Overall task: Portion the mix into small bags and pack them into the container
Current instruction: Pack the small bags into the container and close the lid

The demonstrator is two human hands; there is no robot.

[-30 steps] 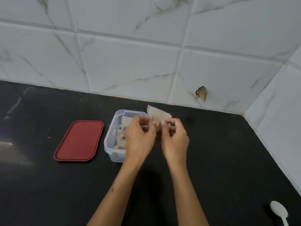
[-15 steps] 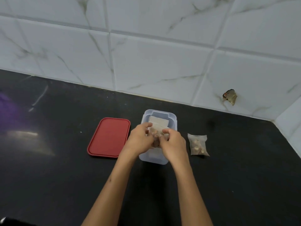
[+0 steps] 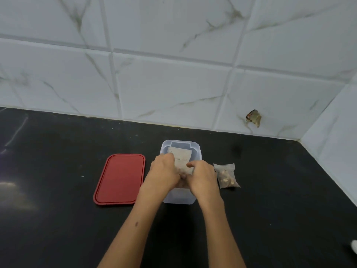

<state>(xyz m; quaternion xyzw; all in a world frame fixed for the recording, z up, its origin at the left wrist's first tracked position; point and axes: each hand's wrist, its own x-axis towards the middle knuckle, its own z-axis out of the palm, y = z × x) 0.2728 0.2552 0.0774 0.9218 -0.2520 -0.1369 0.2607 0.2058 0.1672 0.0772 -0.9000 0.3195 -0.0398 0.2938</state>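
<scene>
A clear plastic container stands on the black counter with small bags of mix inside. Over it, my left hand and my right hand both grip one small bag, holding it down inside the container. The bag's lower part and the mix in it are hidden behind my fingers. Another filled small bag lies on the counter just right of the container, apart from my right hand.
The red lid lies flat left of the container. A white tiled wall runs behind and along the right side. The tip of a white spoon shows at the right edge. The black counter stretches out to the left.
Both hands have lowered the bag from above the container's right rim down into the container. The view has shifted, so the second bag on the right has come into sight.
</scene>
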